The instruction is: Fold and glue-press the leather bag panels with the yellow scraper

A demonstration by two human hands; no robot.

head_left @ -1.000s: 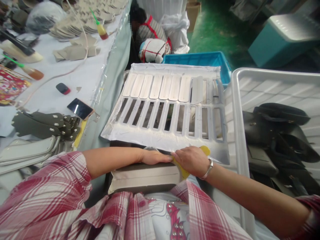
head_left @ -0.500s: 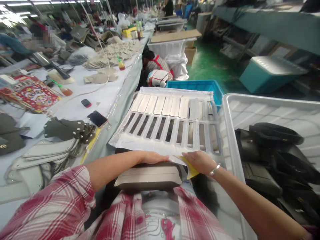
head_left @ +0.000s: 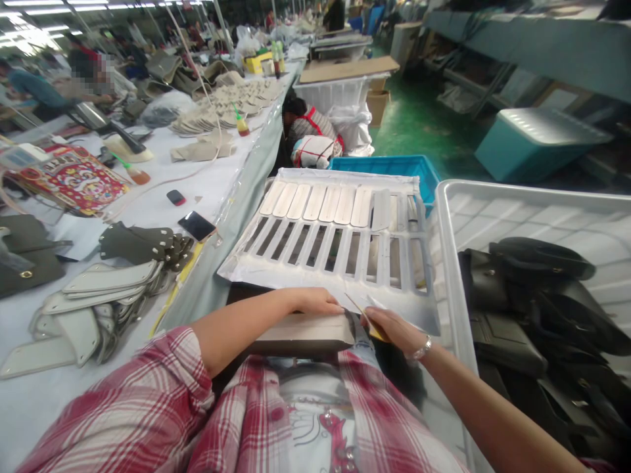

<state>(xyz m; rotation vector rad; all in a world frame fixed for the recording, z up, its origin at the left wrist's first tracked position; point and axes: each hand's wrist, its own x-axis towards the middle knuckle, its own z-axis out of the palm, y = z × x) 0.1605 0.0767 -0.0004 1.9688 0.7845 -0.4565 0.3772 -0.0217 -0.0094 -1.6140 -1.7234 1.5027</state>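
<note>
My left hand [head_left: 318, 301] lies over the top edge of a beige-faced, dark-sided bag piece [head_left: 300, 330] in my lap, its fingers curled over that edge. The piece's far side is hidden by the hand and forearm. My right hand [head_left: 394, 330] pinches a thin yellow sheet [head_left: 377, 330], seen almost edge-on, just right of the bag piece. Beyond both hands lies a white slotted board [head_left: 283, 277]. Rounded beige strips [head_left: 315, 204] sit side by side in its far row, while most near-row slots are bare.
On my right stands a white plastic bin [head_left: 456, 276] holding dark bags [head_left: 542, 263]. A blue crate [head_left: 394, 165] is behind the board. The left table carries stacked grey-green pieces [head_left: 111, 286], a phone [head_left: 197, 226] and glue bottles [head_left: 135, 172]. A person [head_left: 315, 125] crouches ahead.
The yellow sheet has turned from showing its broad face to nearly edge-on. My left hand has shifted slightly right and up along the bag piece. The view has moved a little.
</note>
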